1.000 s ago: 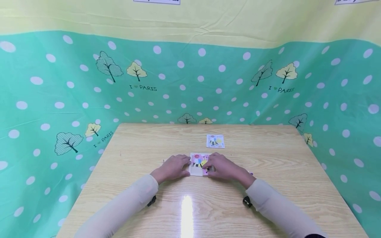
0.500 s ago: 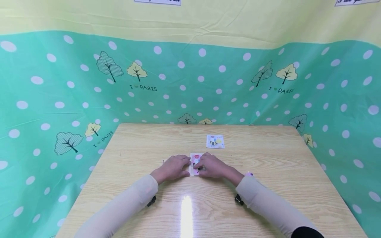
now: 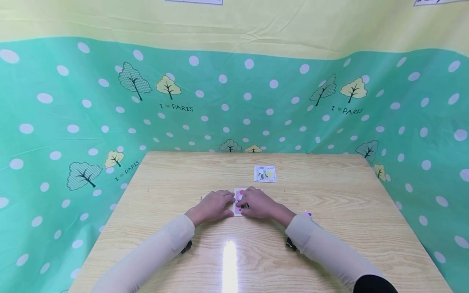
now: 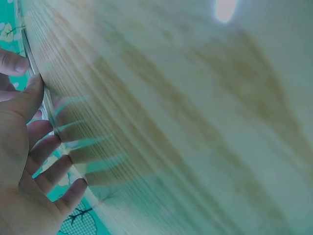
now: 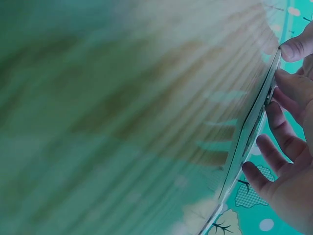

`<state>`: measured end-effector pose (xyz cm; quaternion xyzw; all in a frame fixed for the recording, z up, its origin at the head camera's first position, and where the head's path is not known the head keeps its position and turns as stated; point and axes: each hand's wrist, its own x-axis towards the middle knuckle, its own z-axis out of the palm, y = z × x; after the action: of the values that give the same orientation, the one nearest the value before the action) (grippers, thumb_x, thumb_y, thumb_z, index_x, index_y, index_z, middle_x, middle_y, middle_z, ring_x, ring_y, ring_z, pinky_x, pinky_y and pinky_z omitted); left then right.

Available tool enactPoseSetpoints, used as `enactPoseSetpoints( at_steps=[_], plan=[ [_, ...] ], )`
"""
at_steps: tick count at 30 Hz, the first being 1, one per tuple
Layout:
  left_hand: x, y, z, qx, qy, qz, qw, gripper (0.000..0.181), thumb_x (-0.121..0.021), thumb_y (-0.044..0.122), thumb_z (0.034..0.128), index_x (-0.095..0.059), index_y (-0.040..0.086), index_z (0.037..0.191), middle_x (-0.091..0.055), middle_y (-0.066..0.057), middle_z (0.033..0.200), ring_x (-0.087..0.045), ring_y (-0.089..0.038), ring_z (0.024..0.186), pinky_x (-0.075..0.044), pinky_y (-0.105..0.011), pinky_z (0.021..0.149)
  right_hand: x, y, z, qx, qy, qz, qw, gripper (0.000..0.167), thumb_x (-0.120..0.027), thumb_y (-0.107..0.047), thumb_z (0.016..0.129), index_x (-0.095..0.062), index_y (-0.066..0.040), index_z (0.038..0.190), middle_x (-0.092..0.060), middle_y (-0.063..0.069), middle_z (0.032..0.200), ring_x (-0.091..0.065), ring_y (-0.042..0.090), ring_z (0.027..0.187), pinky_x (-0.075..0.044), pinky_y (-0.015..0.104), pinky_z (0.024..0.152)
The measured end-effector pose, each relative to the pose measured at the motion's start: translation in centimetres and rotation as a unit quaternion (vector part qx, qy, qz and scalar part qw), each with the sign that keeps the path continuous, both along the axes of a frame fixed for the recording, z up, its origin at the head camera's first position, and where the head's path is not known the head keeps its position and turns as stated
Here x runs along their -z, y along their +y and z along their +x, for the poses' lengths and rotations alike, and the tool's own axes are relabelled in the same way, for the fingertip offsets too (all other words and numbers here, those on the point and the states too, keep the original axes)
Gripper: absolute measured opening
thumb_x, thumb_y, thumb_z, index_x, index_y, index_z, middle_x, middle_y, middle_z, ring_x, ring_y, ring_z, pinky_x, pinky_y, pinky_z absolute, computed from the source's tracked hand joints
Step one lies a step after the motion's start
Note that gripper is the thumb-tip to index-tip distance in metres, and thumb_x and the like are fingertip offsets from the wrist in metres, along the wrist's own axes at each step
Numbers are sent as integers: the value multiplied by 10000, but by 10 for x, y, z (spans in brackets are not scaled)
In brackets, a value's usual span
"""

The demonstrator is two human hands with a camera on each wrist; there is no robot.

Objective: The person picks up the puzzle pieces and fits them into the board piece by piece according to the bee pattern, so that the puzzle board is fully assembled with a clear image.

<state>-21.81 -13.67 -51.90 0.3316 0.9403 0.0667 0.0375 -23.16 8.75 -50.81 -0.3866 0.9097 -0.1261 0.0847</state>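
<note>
A white-bordered picture puzzle point(image 3: 238, 191) lies flat between my hands, its right part hidden under the right hand. My left hand point(image 3: 213, 206) rests at the puzzle's left edge, thumb and fingertips touching it; in the left wrist view its fingers point(image 4: 54, 174) are spread and fairly straight. My right hand point(image 3: 259, 203) is over the puzzle, thumb and index finger pinching a small puzzle piece point(image 3: 246, 206) with a dark patch, mostly hidden. The right wrist view shows that hand's other fingers point(image 5: 274, 154) spread at the board's edge.
Behind the puzzle lies a square card point(image 3: 265, 173) with a bee picture. Something small and purple point(image 3: 307, 213) shows by the right sleeve, mostly hidden. The wooden table point(image 3: 176, 175) meets a green dotted cloth point(image 3: 205, 93) at its back and sides.
My right hand has slid left across the puzzle with the piece, covering more of the picture; over the last half second it moved only slightly. The left hand has stayed in place.
</note>
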Motion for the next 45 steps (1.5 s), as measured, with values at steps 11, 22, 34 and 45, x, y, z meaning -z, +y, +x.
enactPoseSetpoints(
  at_steps=[11,22,34,45],
  plan=[
    [2,1,-1,86,120,47,9999,583,-711,508,910,-654,104,1327,-607,-109,1447,-573,-288,1344,-508,-481,1096,-1,-2,2,-187,268,313,9990,253,-697,-314,952,-764,-266,1192,-664,73,1370,-546,305,1314,-473,555,1085],
    [2,0,-1,90,92,21,9999,554,-712,504,912,-661,123,1310,-608,-90,1449,-572,-277,1348,-507,-476,1100,-4,0,1,-376,161,400,9984,266,-656,-306,981,-750,-250,1224,-627,97,1413,-535,324,1337,-489,558,1076],
    [0,0,-2,8,10,-37,10000,569,-700,522,913,-655,134,1328,-590,-84,1472,-559,-276,1362,-496,-485,1109,-12,11,0,-325,-93,185,9993,302,-647,-279,978,-728,-236,1266,-707,15,1279,-568,269,1299,-442,492,1143],
    [1,0,-1,-8,-62,-39,10000,571,-700,512,916,-648,135,1342,-583,-96,1479,-553,-284,1370,-477,-487,1132,-23,46,6,146,-388,-117,9991,306,-692,-236,953,-730,-160,1247,-716,26,1268,-587,255,1277,-448,469,1148]
  ],
)
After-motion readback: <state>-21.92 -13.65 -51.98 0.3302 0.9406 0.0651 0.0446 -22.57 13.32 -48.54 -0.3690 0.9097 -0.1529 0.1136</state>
